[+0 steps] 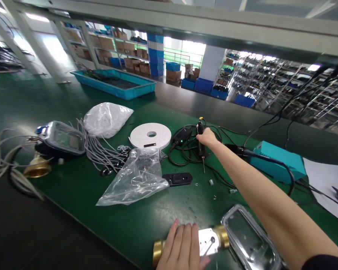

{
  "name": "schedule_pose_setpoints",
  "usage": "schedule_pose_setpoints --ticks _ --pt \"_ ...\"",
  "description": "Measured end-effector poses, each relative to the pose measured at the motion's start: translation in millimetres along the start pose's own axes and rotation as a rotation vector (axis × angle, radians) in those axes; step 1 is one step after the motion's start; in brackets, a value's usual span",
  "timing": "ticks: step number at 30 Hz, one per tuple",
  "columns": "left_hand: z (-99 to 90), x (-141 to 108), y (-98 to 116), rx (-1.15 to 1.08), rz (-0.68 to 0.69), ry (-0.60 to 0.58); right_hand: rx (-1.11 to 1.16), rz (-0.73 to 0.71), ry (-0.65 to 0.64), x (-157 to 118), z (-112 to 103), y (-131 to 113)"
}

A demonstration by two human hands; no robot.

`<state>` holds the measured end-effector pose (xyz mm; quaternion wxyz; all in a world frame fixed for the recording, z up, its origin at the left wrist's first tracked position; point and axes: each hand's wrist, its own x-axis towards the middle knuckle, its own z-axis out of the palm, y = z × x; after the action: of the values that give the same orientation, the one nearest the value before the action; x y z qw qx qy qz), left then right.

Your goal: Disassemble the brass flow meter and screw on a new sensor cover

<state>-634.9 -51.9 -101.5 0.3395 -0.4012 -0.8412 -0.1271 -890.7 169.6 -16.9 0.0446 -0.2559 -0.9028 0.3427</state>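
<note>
My left hand (183, 247) lies across a brass-ended pipe body (222, 237) at the front edge, fingers over its middle and thumb at the near side. A white plate with a small lever-like part shows beside the fingers. Farther back, my right hand (207, 138) is closed around a black electric screwdriver (200, 144), whose bit points down toward the mat. Coiled black cable and a small black power box (182, 135) with a green light lie left of it. A clear rectangular cover (252, 240) sits right of the pipe body.
Clear plastic bags (138, 180), a white tape roll (160, 131) and a black bracket (178, 179) lie mid-bench. Left are a cabled display unit (63, 138) and grey wires. A teal box (278, 161) stands right, a blue tray (124, 88) behind. Small loose parts are scattered.
</note>
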Motion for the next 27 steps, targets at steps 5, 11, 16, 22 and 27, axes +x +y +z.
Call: schedule_pose_setpoints --ticks 5,11,16,22,27 --pt "-45.4 12.5 -15.5 -0.124 -0.069 -0.118 -0.156 -0.295 -0.056 -77.0 -28.7 -15.0" --pt "-71.8 -7.0 -35.5 -0.241 -0.344 -0.106 -0.208 -0.692 -0.191 -196.9 -61.3 11.7" --pt "-71.8 -16.9 -40.1 -0.283 -0.350 -0.137 -0.225 -1.023 -0.455 -262.3 -61.8 54.5" --pt "-74.4 -8.6 -44.8 -0.310 -0.333 -0.134 -0.351 -1.211 -0.535 -283.4 -59.1 65.2" --pt "-68.2 7.4 -60.5 -0.404 -0.363 -0.141 -0.290 -1.148 -0.518 -286.7 -69.2 64.9"
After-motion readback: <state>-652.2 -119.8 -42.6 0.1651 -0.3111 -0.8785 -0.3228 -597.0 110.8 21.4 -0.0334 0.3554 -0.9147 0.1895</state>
